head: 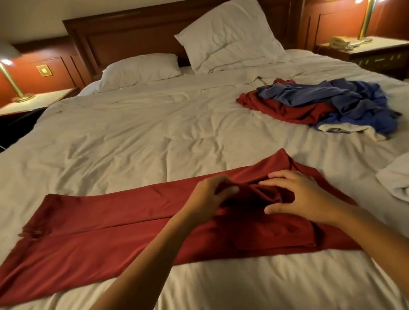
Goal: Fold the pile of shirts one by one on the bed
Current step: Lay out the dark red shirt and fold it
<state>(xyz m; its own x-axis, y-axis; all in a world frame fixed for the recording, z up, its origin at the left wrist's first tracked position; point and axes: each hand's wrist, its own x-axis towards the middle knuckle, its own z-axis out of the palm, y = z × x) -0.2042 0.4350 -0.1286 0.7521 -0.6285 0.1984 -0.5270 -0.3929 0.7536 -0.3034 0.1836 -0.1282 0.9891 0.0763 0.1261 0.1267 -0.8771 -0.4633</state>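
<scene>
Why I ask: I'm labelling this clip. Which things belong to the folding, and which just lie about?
Job: red shirt, left hand, right hand, shirt pile, bed.
Lying about: flat pillow, propped pillow, left lamp, right lamp, phone.

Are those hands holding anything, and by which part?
The left hand pinches the red shirt by a bunched fold; whether the right hand grips cannot be told.

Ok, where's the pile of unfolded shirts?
In the head view, the pile of shirts lies on the right side of the bed, beyond the spread red shirt, in front of the upright pillow.
</scene>
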